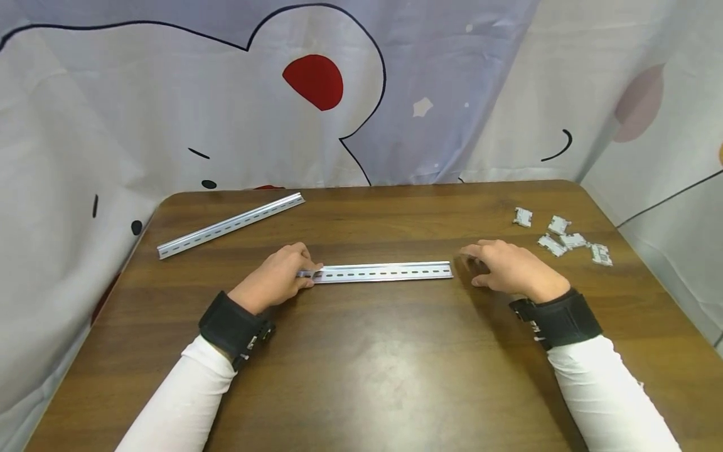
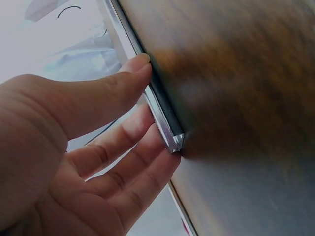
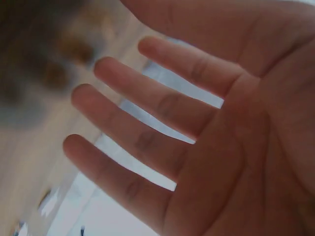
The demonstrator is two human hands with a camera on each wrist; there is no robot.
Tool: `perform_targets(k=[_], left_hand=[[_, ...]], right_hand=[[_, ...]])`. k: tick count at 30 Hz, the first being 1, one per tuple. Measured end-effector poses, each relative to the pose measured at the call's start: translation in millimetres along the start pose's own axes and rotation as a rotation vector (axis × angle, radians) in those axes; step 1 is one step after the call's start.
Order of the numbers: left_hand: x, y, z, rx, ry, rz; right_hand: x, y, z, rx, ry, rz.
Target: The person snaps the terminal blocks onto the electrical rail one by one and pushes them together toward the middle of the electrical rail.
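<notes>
A slotted metal DIN rail (image 1: 390, 272) lies lengthwise across the middle of the wooden table. My left hand (image 1: 280, 274) pinches its left end, thumb on the near side and fingers on the far side. In the left wrist view the thumb and fingertips touch the edges of the rail (image 2: 160, 105) close to its end. Just off the rail's right end is my right hand (image 1: 505, 269), holding nothing. The right wrist view shows that palm with its fingers (image 3: 142, 101) spread and nearly straight.
A second slotted rail (image 1: 231, 225) lies slanted at the table's back left. Several small light-grey terminal blocks (image 1: 573, 240) lie scattered at the back right, one block (image 1: 523, 217) a little apart from the others. A printed curtain (image 1: 429, 94) hangs behind the table (image 1: 361, 351).
</notes>
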State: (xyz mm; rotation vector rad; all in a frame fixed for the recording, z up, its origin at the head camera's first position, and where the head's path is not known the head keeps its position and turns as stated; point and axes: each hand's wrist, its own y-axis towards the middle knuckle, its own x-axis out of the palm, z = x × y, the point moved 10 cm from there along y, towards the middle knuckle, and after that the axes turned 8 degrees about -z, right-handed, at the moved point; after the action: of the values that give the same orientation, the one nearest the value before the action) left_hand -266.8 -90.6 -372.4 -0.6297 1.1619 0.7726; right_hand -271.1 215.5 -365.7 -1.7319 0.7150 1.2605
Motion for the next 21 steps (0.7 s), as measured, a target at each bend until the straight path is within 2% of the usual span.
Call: perform_targets(k=[7,13,17,21], left_hand=[[-0.5,1.2,-3.1,-0.015,-0.031,-0.007],[1.0,1.1,-4.2,-0.028,-0.038,-0.011],[2.1,0.5,-5.9,-0.030,-0.055,-0.011],[2.7,0.3,-6.3,-0.030,-0.072,-0.014]], right_hand=[[-1.8,-15.9,43.4,0.016,0.069,-0.098],[4.1,-29.8,81.6,0.099,0.127,-0.145],[11.1,-33.6,96.5,0.123,0.151,-0.157],[14.9,-34.5,102.0,0.111,0.174,-0.168]])
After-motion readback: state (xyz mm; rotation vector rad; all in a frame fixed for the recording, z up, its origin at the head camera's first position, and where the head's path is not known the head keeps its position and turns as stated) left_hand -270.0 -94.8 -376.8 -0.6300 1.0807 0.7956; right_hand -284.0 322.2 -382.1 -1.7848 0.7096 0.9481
